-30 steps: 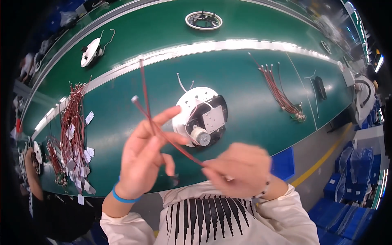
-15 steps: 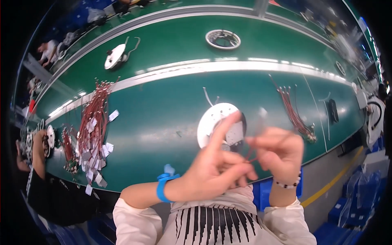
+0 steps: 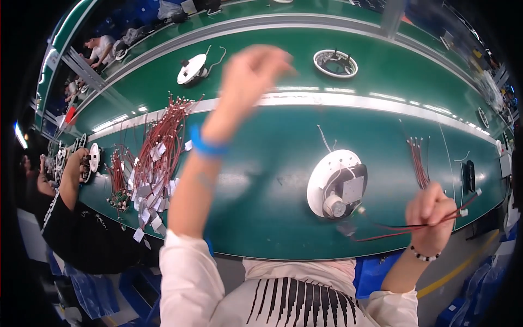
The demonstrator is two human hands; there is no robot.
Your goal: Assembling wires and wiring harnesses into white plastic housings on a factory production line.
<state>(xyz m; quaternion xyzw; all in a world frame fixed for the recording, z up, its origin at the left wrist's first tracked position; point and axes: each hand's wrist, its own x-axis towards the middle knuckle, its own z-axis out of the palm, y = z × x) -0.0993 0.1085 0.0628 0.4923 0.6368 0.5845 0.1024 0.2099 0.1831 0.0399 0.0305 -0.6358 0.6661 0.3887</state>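
- Probably the likeliest mishap is a snag: the loose left ends of the wires (image 3: 381, 236) hang just beside the motor (image 3: 334, 206) on the disc unit (image 3: 338, 182), and a pull to the right could catch them there.
- Slipping is another risk, I judge, since the right hand (image 3: 433, 215) alone holds them, near the end with the white plugs (image 3: 464, 213); a loosened pinch could let them slide off the near edge of the table (image 3: 261, 229).
- Tangling could come from the left forearm (image 3: 190, 201), which in this view lies close beside the big bundle (image 3: 163, 136); a sideways sweep might drag its strands.
- Direction: the wires' long axis runs roughly left to right, plugs to the right and slightly away from the body, the other ends toward the motor. What sits at those left ends is too blurred to tell.
- Place: the wires are right of the disc unit, by the table's near edge; whether any part touches the surface, I cannot tell.
- Right fingers: curled together, pinching the wires.
- Left hand (image 3: 251, 71): raised across the far green strip, between the white disc (image 3: 192, 69) and the ring (image 3: 327, 72), fingers bent toward the right. Blur hides whether they pinch anything; I cannot tell.
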